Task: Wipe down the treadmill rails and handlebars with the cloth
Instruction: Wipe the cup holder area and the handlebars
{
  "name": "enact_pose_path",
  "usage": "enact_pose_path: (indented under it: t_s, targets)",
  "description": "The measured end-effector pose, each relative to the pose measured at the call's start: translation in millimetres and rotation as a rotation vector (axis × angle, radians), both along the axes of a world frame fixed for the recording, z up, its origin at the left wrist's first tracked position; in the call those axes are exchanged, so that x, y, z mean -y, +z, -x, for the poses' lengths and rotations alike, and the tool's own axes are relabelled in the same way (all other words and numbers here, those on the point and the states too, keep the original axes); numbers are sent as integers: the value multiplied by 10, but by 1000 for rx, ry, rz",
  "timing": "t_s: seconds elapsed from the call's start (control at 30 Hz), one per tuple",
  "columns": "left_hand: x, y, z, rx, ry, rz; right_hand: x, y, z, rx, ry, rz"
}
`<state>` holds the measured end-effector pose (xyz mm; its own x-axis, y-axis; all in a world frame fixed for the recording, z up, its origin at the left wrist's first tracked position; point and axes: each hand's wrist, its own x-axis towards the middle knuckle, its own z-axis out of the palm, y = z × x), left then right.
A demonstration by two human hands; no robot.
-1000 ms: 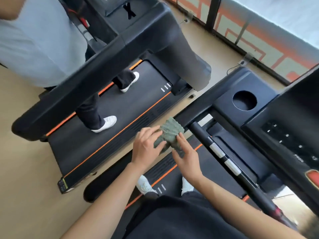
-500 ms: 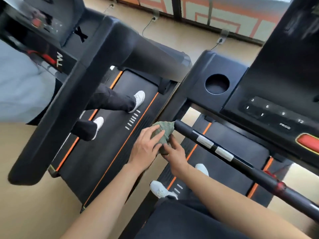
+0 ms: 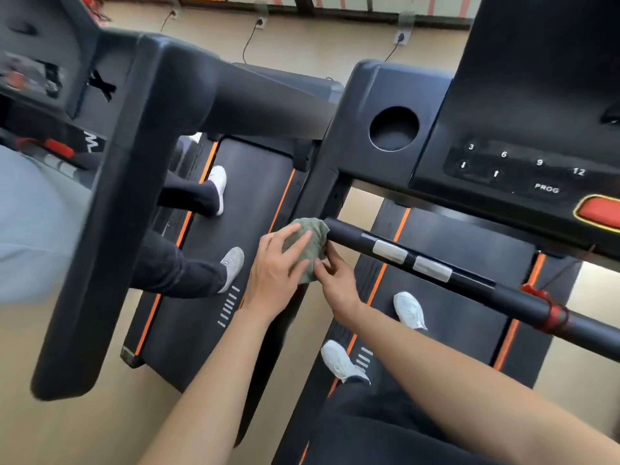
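Note:
A bunched grey-green cloth (image 3: 307, 245) sits at the left end of the black handlebar (image 3: 476, 283), which runs down to the right with two silver sensor pads. My left hand (image 3: 273, 276) lies over the cloth with fingers spread on it. My right hand (image 3: 335, 280) pinches the cloth's lower edge from the right. Behind the cloth runs the treadmill's left side rail (image 3: 322, 182), joining the console (image 3: 523, 129). The cloth hides the bar's tip.
Another person in a grey shirt (image 3: 30, 223) stands on the neighbouring treadmill (image 3: 235, 263) at left, whose thick black rail (image 3: 110, 229) crosses the view. A cup hole (image 3: 394, 128) is in my console. A red clip (image 3: 553, 317) wraps the handlebar at right. My white shoes (image 3: 409, 310) are below.
The view has swung right and closer to the console. Both hands stayed on the cloth, which now sits against the handlebar's left end rather than beside the rail.

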<state>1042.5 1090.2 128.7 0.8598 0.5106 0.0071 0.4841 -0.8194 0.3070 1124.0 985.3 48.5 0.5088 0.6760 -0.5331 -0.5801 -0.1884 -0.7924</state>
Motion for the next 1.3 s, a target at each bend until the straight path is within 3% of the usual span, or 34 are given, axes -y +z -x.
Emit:
enact_pose_path:
  t_s: [0.3,0.9,1.3]
  targets:
    - [143,-41,508,26,29,8,122,-59,415,103,32,-2]
    - [588,-92,2303,68,29,81,648,92,2152,167,-14,37]
    - [887,-114,3242,49,48,54,976,-46,2911,115,141,73]
